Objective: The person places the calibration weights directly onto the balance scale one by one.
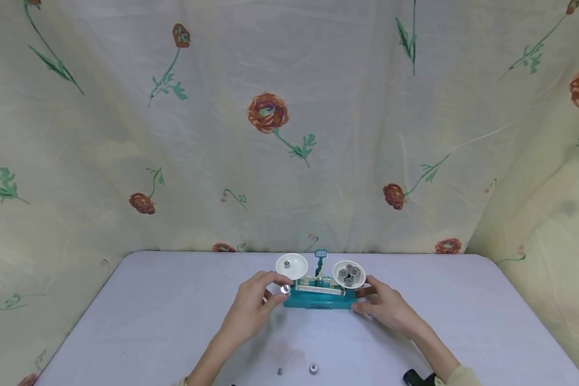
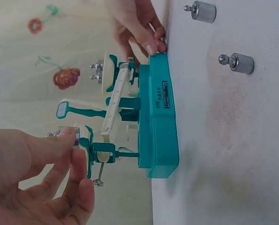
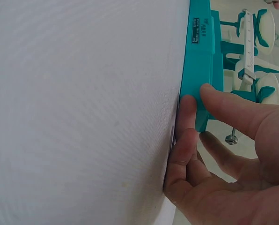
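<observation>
A teal balance scale [image 1: 320,300] with two white pans stands near the table's far edge. My left hand [image 1: 255,300] pinches a metal weight [image 1: 285,289] between thumb and finger, beside the left pan [image 1: 296,271]. That pan bears one small weight [image 1: 287,264]. Several metal weights [image 1: 349,273] sit together in the right pan [image 1: 338,268]. My right hand [image 1: 386,305] grips the right end of the scale's base, with the thumb on its front in the right wrist view.
Two loose weights stand on the table nearer me: a small one [image 1: 280,371] and a larger one [image 1: 313,369]. A flowered cloth [image 1: 347,161] hangs behind the white table [image 1: 173,311]. A black object [image 1: 415,377] shows by my right sleeve.
</observation>
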Motion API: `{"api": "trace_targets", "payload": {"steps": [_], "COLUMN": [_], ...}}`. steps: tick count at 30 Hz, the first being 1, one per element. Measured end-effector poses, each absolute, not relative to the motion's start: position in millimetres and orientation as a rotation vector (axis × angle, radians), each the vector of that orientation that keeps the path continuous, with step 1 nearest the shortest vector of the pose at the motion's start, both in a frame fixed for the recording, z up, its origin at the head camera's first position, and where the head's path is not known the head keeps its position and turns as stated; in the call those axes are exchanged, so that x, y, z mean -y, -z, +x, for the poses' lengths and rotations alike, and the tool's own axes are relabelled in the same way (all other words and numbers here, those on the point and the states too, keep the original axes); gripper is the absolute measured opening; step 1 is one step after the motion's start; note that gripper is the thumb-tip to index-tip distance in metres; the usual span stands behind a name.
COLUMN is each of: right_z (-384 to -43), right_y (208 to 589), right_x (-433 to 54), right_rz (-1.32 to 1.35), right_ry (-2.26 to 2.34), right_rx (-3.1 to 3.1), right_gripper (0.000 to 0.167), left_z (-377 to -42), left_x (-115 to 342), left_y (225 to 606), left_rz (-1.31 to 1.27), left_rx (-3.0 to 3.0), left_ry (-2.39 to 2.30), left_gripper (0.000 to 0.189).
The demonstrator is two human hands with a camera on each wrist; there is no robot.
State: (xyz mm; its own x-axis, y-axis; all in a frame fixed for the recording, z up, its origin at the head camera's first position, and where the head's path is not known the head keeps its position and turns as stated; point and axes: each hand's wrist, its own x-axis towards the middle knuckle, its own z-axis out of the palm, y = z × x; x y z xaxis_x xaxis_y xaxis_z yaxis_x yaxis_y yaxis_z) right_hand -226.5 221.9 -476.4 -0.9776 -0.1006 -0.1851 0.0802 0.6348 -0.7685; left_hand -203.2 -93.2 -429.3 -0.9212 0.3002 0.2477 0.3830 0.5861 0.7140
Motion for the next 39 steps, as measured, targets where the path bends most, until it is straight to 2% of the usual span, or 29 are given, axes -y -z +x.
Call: {"api": "trace_targets", "payload": {"steps": [26,39], "right_z": [-225,-226], "right_y": [475,476], "right_x": [-222,-221], "right_rz": [-0.005,0.011], "right_ry": [1.272,1.283], "right_rx": [-2.629,-2.627], "right_gripper": [0.082,0.082], "left_z": [-217,-222], "left_x": [69,60], "left_y": [434,432], "left_rz": [-0.252,-0.201], "left_rx": [2.533,2.567], "left_ry": [1.131,1.075], "left_gripper": [0.029,0.027]}}
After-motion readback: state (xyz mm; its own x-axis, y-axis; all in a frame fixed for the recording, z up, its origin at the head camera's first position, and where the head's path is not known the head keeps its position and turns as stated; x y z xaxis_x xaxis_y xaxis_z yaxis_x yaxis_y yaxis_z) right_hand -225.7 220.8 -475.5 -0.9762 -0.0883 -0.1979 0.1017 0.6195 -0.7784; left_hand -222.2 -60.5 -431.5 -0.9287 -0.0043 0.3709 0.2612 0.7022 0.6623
